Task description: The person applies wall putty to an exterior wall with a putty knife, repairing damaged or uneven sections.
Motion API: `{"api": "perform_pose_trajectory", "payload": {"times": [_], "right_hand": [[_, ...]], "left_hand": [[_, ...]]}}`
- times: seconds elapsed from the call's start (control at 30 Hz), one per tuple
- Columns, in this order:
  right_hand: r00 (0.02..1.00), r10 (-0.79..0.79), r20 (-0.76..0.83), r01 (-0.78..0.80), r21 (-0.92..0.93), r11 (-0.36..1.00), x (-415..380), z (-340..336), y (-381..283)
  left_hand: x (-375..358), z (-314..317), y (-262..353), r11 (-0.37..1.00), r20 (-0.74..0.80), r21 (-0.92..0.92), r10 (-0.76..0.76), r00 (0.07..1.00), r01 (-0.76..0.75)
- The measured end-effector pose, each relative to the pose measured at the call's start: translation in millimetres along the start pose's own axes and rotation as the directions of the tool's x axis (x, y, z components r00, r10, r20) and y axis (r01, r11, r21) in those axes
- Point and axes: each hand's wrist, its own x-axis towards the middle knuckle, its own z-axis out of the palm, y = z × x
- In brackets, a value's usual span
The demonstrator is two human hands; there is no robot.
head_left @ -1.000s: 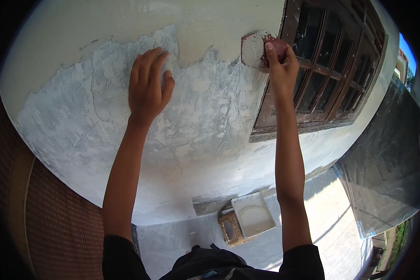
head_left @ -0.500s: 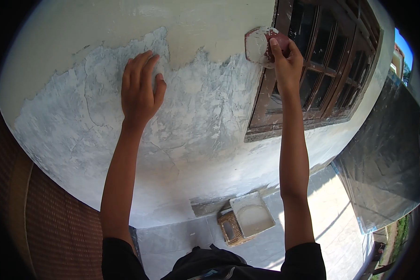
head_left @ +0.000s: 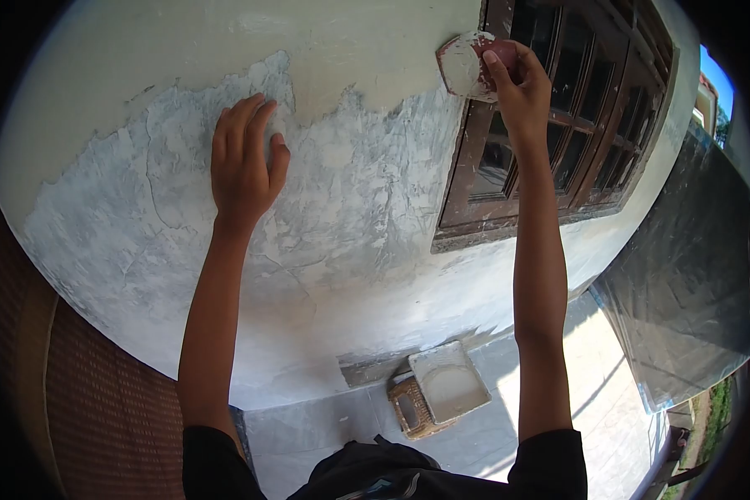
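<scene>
Nearest the camera, two black sleeves (head_left: 548, 462) framed the raised arms. Past them, the left hand (head_left: 243, 171) had its fingers loosely parted, thumb out, over the patchy grey-white wall (head_left: 350, 208); contact could not be told. Thumb against fingers, the right hand (head_left: 527, 96) pinched a flat, dark-red scraper (head_left: 461, 71) smeared with off-white paste. It had just shifted towards the brown wooden window (head_left: 472, 158), bringing it across the frame's border. Farthest, down on the grey floor (head_left: 308, 421), a pale rectangular tray (head_left: 480, 398) adjoined a tan woven basket (head_left: 421, 421).
</scene>
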Motion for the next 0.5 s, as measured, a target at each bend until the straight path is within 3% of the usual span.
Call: {"api": "perform_pose_trajectory", "payload": {"times": [0.13, 0.23, 0.37, 0.43, 0.5], "right_hand": [[0.994, 0.007, 0.111, -0.023, 0.147, 0.989, -2, 15, -15], [0.975, -0.059, 0.214, 0.055, 0.023, 0.998, -4, 29, -16], [0.99, -0.108, 0.093, 0.118, -0.106, 0.987, 12, 11, 0], [0.992, -0.085, 0.096, 0.092, -0.075, 0.993, 13, 3, -6], [0.996, -0.049, 0.07, 0.04, 0.116, 0.992, 8, 6, -21]], "left_hand": [[1, 0, 0, 1.0, 0.001, 0.011, 0.0, 1.0, 0.0], [1, 0, -1, 1.0, 0.007, 0.01, 0.006, 1.0, -0.006], [0, 0, 0, 1.0, 0.001, 0.002, -0.003, 1.0, 0.003], [0, 0, 1, 1.0, -0.001, 0.006, -0.007, 1.0, 0.007], [0, 1, 1, 1.0, -0.008, 0.005, -0.013, 1.0, 0.013]]}}
